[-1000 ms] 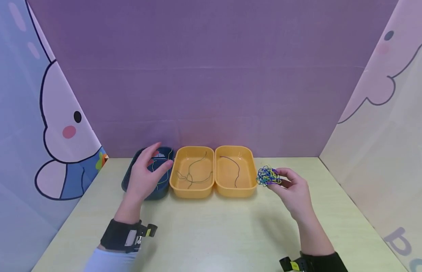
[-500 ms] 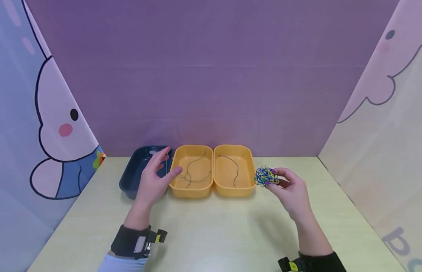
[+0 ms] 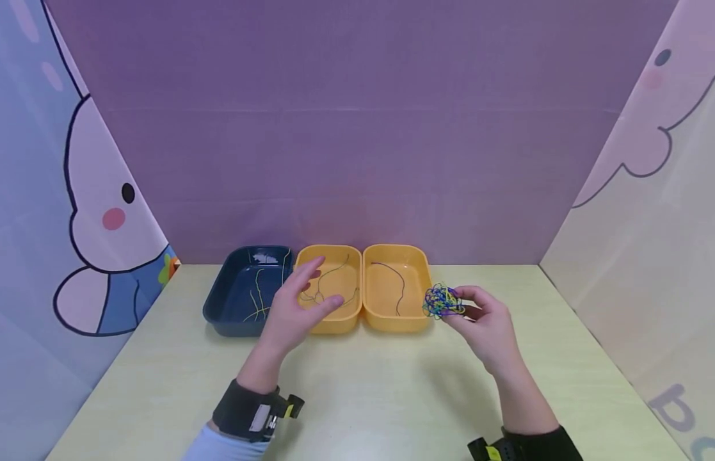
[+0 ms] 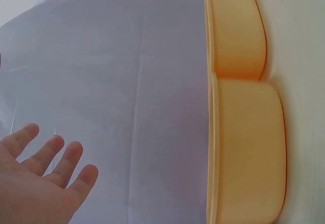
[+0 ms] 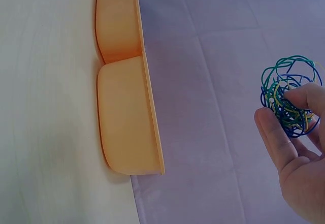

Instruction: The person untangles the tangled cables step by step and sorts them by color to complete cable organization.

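Note:
Between thumb and fingers my right hand (image 3: 485, 330) pinches a tangled ball of thin wires (image 3: 442, 301), blue, green and yellow, raised near the right corner of the right yellow tray (image 3: 415, 325). The right wrist view shows the loops of the wire tangle (image 5: 292, 99) sticking out past the fingertips. My left hand (image 3: 296, 314) holds nothing; its fingers are extended and apart, overlapping the middle yellow tray (image 3: 337, 328) in the head view. In the left wrist view the same left hand (image 4: 48, 178) has its fingers spread in the air.
A dark blue tray (image 3: 219, 301) stands left of the yellow ones, with several pale yellow wires (image 3: 259, 288) inside. Greenish wires (image 3: 334, 269) lie in the middle tray, and one dark wire (image 3: 402, 282) in the right tray. A purple backdrop (image 3: 357, 128) rises behind.
My left hand has moved right, from over the blue tray to in front of the middle yellow tray. The right hand, still pinching the wire tangle, has shifted slightly left.

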`<state>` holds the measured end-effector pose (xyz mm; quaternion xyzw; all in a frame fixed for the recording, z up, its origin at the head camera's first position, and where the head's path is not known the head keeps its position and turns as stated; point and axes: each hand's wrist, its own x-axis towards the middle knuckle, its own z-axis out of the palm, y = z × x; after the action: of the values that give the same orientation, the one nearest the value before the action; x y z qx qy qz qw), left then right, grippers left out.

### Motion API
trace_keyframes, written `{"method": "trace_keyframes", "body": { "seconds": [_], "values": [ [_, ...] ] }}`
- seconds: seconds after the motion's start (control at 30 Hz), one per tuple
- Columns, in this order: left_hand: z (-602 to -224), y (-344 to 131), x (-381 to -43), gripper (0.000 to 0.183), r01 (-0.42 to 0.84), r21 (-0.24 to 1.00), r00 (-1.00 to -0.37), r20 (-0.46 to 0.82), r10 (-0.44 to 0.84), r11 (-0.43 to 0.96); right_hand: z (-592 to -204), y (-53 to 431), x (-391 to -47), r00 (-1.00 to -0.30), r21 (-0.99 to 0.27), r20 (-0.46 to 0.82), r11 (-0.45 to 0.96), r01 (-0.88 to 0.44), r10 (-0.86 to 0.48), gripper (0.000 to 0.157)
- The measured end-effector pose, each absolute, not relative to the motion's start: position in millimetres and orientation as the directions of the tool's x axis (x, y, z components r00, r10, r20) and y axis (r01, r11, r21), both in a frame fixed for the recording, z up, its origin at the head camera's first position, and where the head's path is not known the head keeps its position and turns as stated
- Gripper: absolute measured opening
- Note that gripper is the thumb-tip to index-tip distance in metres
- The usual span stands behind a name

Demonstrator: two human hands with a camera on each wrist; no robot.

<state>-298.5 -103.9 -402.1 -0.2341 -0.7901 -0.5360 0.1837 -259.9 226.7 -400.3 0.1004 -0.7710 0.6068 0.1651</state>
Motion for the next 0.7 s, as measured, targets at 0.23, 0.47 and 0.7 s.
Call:
{"method": "trace_keyframes", "body": {
  "seconds": [0.23, 0.47, 0.7],
  "values": [
    [-399.9, -83.7, -294.7, 0.066, 0.598, 0.754, -0.801, 0.560, 0.209, 0.270, -403.1, 218.2, -259.4, -0.928, -0.905, 0.372, 0.228, -0.358, 0.021, 0.030],
    [-399.6, -60.5, -288.9, 0.070, 0.613, 0.746, -0.789, 0.562, 0.249, 0.259, -406.7, 209.6, -258.6, -0.933, -0.909, 0.360, 0.220, -0.353, -0.011, 0.030],
    [-399.1, -38.8, -283.5, 0.062, 0.615, 0.758, -0.783, 0.554, 0.281, 0.218, -404.8, 200.3, -253.4, -0.940, -0.917, 0.337, 0.211, -0.339, -0.044, 0.031]
  ]
}}
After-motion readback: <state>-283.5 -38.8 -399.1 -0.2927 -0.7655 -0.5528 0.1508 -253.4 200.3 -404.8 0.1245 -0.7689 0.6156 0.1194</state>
